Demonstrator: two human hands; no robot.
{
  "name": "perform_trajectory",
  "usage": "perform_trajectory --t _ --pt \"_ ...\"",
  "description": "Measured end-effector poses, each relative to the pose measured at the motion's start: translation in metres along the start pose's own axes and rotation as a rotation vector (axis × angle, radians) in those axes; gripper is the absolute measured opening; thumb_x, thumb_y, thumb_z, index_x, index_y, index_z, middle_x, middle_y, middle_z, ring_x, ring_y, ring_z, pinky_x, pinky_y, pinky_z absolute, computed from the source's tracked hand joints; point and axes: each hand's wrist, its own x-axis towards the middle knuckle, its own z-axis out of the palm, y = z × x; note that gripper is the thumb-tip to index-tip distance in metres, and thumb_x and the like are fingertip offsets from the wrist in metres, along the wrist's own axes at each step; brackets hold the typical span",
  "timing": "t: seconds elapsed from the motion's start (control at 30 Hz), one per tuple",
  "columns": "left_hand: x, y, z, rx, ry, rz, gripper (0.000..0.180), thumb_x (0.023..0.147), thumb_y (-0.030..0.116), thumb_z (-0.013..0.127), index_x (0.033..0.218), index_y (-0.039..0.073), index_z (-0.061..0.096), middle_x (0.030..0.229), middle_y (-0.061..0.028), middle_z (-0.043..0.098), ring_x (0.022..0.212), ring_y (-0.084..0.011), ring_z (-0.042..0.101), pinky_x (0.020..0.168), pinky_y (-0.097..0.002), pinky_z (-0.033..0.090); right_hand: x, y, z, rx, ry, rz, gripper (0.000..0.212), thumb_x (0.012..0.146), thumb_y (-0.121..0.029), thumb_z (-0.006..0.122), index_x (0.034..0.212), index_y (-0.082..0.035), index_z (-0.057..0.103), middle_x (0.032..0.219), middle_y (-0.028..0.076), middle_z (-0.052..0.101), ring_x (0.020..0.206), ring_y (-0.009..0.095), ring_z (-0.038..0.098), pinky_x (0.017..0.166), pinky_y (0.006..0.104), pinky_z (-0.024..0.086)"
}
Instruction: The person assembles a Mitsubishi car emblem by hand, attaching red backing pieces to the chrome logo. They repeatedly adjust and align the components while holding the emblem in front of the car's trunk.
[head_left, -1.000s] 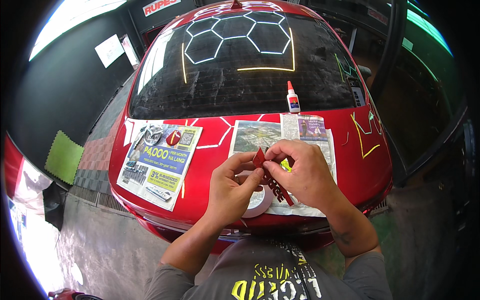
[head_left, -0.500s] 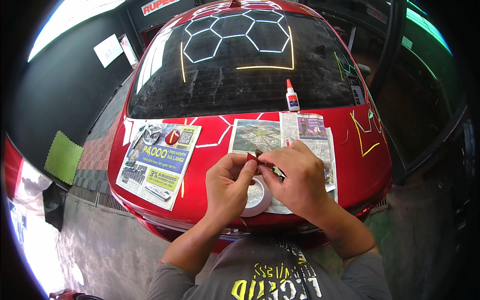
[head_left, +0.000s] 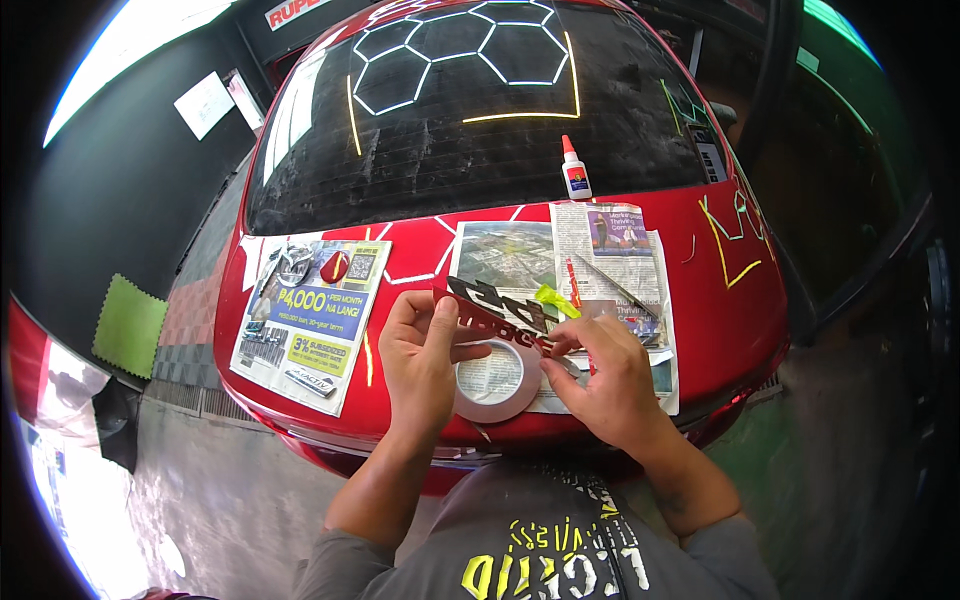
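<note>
My left hand pinches the upper left corner of a red printed sticker sheet with black and white lettering. At the sheet's lower right end, my right hand has its thumb and fingers closed on the edge. The sheet is held tilted above the car's red boot lid. A roll of pale tape lies flat just below it. Beside the sheet's right side is a bright yellow-green piece; whether it touches the sheet I cannot tell.
Newspaper sheets cover the boot lid's middle, with slim tweezers and a red stick-like tool on them. A red-capped glue bottle stands behind. At left, another newspaper carries a round red piece. Hexagon reflections cross the rear window.
My hands have moved apart, with the sheet now spread between them and its lettering showing. Before, they were pressed together around a small red piece and a dark object. The view has shifted slightly.
</note>
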Motion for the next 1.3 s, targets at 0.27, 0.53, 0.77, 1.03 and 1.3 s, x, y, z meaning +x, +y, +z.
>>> perform_trajectory --t 0.27,0.53,0.77,1.03,1.3 --pt "-0.004 -0.003 0.002 -0.031 -0.027 -0.063 0.017 0.107 0.007 0.061 0.120 0.006 0.050 0.104 -0.0124 0.073 0.090 -0.0207 0.077 0.071 -0.0331 0.067 -0.001 0.008 0.003 0.311 -0.003 0.098 0.024 0.089 -0.002 0.076 0.112 -0.004 0.068 0.093 0.012 0.072 0.083 0.028 0.069 0.074 0.0361 0.051" --pt "-0.006 0.001 0.006 -0.010 0.015 -0.044 0.031 0.103 0.004 0.066 0.127 0.005 0.046 0.105 -0.0149 0.074 0.092 -0.0208 0.077 0.074 -0.0324 0.067 0.001 0.020 -0.001 0.286 0.005 0.000 0.023 0.091 -0.006 0.079 0.112 -0.004 0.071 0.089 0.010 0.070 0.079 0.021 0.066 0.074 0.0354 0.051" --pt "-0.007 0.005 0.013 -0.008 0.050 0.010 0.047 0.102 0.001 0.067 0.139 0.002 0.038 0.104 -0.0192 0.074 0.091 -0.0212 0.077 0.073 -0.0323 0.067 0.005 0.012 0.002 0.312 0.030 0.170 0.023 0.091 -0.006 0.078 0.113 -0.004 0.070 0.084 0.009 0.069 0.078 0.021 0.067 0.074 0.0351 0.051" --pt "-0.006 0.001 0.015 0.013 0.069 0.045 0.056 0.102 0.001 0.068 0.146 0.001 0.034 0.105 -0.0205 0.075 0.090 -0.0217 0.077 0.074 -0.0318 0.067 0.010 0.015 0.000 0.314 0.047 0.176 0.024 0.092 -0.007 0.077 0.115 -0.004 0.069 0.084 0.009 0.069 0.079 0.018 0.067 0.075 0.0330 0.052" --pt "-0.006 -0.002 0.015 0.034 0.055 0.114 0.059 0.101 0.001 0.069 0.148 0.002 0.033 0.107 -0.0208 0.075 0.093 -0.0224 0.077 0.075 -0.0322 0.067 0.016 0.018 -0.003 0.455 0.066 0.218 0.021 0.095 -0.009 0.075 0.115 -0.003 0.068 0.087 0.005 0.068 0.083 0.012 0.064 0.080 0.0296 0.051"
